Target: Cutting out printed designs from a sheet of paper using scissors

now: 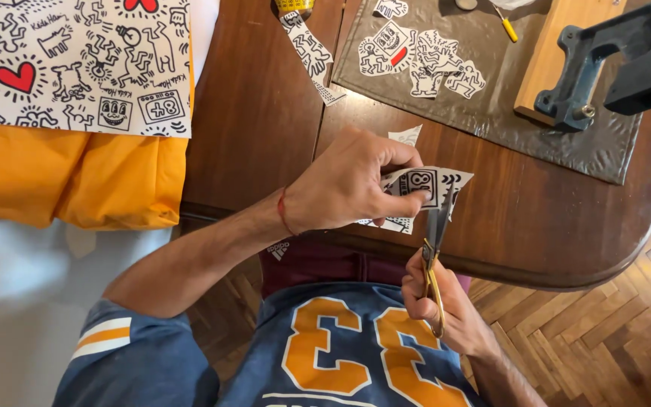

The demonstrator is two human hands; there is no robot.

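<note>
My left hand [352, 179] pinches a small white paper piece [425, 186] printed with black cartoon drawings, just above the near edge of the brown wooden table [265, 113]. My right hand [438, 305] grips gold-handled scissors [435, 249]; their dark blades point up and meet the paper's right side. A thin red band circles my left wrist. Part of the paper is hidden under my left fingers.
Several cut-out cartoon figures [420, 56] lie on a dark mat [506, 98] at the far side. A printed sheet [77, 64] rests over orange cloth [77, 177] at left. A wooden board with a dark metal tool [589, 64] sits at right. A paper strip [310, 53] lies mid-table.
</note>
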